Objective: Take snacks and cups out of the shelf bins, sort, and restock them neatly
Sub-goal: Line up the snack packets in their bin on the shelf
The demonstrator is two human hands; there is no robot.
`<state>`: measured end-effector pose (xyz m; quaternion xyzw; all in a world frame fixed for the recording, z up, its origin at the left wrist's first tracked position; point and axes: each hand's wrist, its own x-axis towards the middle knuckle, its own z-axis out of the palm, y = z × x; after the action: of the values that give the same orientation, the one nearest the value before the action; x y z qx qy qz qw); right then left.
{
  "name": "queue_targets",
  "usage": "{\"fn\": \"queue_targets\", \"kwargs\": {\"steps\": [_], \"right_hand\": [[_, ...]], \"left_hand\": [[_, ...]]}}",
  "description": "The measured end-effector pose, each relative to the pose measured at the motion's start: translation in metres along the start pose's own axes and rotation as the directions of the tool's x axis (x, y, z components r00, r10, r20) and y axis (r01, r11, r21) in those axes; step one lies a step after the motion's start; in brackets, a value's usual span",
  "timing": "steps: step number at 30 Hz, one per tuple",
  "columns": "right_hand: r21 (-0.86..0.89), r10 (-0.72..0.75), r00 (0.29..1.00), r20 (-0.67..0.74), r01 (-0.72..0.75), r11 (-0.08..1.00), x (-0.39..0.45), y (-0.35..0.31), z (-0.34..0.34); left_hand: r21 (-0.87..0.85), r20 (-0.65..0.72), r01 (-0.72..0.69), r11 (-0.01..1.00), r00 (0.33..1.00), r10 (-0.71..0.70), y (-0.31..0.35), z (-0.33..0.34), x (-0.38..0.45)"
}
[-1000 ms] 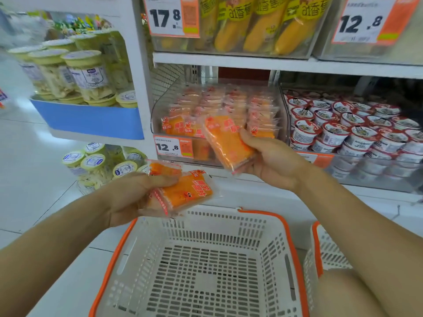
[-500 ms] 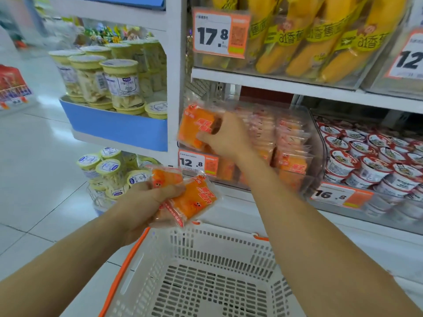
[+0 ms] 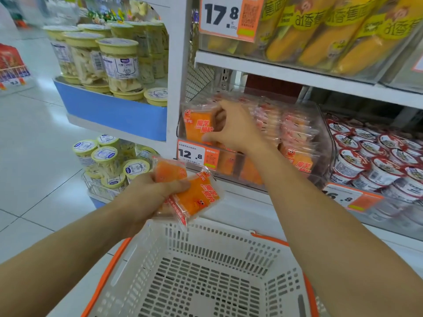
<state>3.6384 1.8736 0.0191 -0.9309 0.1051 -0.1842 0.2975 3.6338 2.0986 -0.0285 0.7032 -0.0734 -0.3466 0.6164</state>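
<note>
The right hand (image 3: 231, 126) reaches into the clear shelf bin (image 3: 320, 138) at its front left corner, its grip closed around an orange snack packet (image 3: 196, 126) held upright against the bin's front wall; the packet carries red Chinese characters and a small cartoon face near its top. The left hand (image 3: 146, 195) hovers over the far rim of the white basket (image 3: 206, 271), its grip holding two more orange packets (image 3: 194, 195) of the same kind, the thumb pressed across them. More of these packets stand in rows across the bin, and a price tag (image 3: 198, 155) on the bin's front left edge reads "12.8". To the right, a neighbouring bin holds red-and-white lidded cups (image 3: 370, 156) behind a tag (image 3: 353, 199) reading roughly "16.8". On the shelf above, yellow banana-shaped packs (image 3: 320, 35) with green-yellow Chinese lettering sit behind a tag (image 3: 226, 17) marked "17.8" with a QR code. On the left unit, clear tubs (image 3: 119, 65) with pale yellow lids bear labels showing "66%".
</note>
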Motion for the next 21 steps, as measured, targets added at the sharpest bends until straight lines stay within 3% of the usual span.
{"fn": "queue_targets", "kwargs": {"steps": [5,8,11,17,21], "right_hand": [[-0.173,-0.062,0.998,0.013,0.064,0.983,0.006,-0.004,0.013],[-0.129,-0.121,0.985,0.123,0.136,0.982,0.011,-0.009,0.004],[-0.206,-0.051,0.976,0.209,0.095,0.974,0.012,-0.007,0.01],[-0.505,0.002,0.964,0.265,0.138,0.852,0.024,-0.001,0.021],[-0.463,-0.019,0.975,0.222,0.122,0.878,0.018,-0.012,0.024]], "left_hand": [[0.018,0.013,-0.014,1.0,1.0,0.014,0.003,0.003,-0.001],[0.022,0.007,-0.012,1.0,1.0,0.012,0.004,0.002,0.0],[0.035,0.003,-0.008,0.999,1.0,0.008,0.003,-0.001,0.001],[0.039,-0.01,-0.002,0.999,1.0,0.003,0.003,-0.007,-0.001],[0.046,-0.026,-0.018,0.999,0.999,0.019,0.005,-0.007,-0.003]]}}
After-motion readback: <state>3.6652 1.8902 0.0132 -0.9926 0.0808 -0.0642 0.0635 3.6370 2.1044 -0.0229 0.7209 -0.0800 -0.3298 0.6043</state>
